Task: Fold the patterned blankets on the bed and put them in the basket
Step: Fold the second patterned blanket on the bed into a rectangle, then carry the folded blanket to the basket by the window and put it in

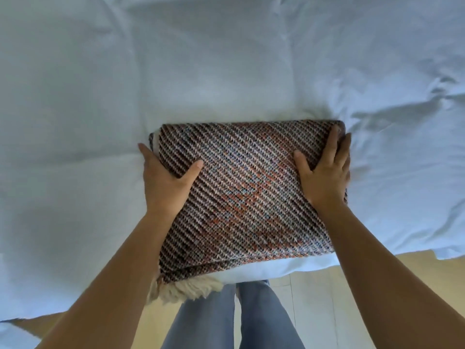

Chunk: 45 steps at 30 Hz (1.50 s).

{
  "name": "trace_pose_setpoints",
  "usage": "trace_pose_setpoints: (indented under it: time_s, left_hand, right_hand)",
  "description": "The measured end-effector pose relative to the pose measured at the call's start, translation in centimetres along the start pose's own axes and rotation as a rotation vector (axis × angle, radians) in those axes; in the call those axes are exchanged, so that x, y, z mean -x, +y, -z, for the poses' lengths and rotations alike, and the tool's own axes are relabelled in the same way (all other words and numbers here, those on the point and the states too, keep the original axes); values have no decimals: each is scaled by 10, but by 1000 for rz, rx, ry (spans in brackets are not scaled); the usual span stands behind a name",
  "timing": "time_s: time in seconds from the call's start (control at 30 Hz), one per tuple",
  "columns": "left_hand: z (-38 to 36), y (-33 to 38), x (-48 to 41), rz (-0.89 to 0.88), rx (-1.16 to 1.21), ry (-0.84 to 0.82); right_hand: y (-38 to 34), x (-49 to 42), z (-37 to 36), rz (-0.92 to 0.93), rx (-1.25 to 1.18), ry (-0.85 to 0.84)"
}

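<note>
A patterned blanket (246,192), woven in dark, white and orange diagonal stripes, lies folded into a thick rectangle on the white bed (201,71) near its front edge. A cream fringe (186,290) hangs off its near left corner. My left hand (166,182) clasps the blanket's left side, thumb on top and fingers along the edge. On the right side my right hand (324,172) grips it the same way, fingers wrapping the far right corner. No basket is in view.
The white bedding is wrinkled at the right (402,109). Below the bed's edge I see a light wooden floor (352,298) and my legs in blue jeans (251,318).
</note>
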<state>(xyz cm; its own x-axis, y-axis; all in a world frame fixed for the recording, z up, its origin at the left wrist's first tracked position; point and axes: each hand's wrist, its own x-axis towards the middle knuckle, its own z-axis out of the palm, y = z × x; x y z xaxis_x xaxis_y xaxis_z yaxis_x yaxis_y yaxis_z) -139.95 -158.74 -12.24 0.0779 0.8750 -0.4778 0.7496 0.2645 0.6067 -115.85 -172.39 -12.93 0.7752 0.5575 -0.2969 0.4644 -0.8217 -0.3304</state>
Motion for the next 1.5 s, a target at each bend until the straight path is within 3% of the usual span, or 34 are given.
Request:
trace_pose_setpoints:
  time_s: [0.17,0.3,0.47,0.67,1.03,1.33,1.5]
  left_hand:
    - [18,-9,5,174,244,-254]
    - [27,-5,9,70,321,-538]
    - [35,24,38,-110,335,-519]
    - [3,77,121,-300,192,-622]
    - [-159,167,409,-672,-188,-1102]
    - [-296,183,682,-1014,-447,-1462]
    - [-363,172,824,-1092,-541,-1686]
  right_hand:
    - [29,43,13,-215,-123,-47]
    - [33,45,22,-267,-222,-129]
    - [36,68,42,-259,-376,-38]
    - [103,155,89,-452,-577,183]
    - [328,428,209,-826,-820,758]
    - [457,617,239,-1250,-761,1212]
    - [529,690,257,-1432,-709,1365]
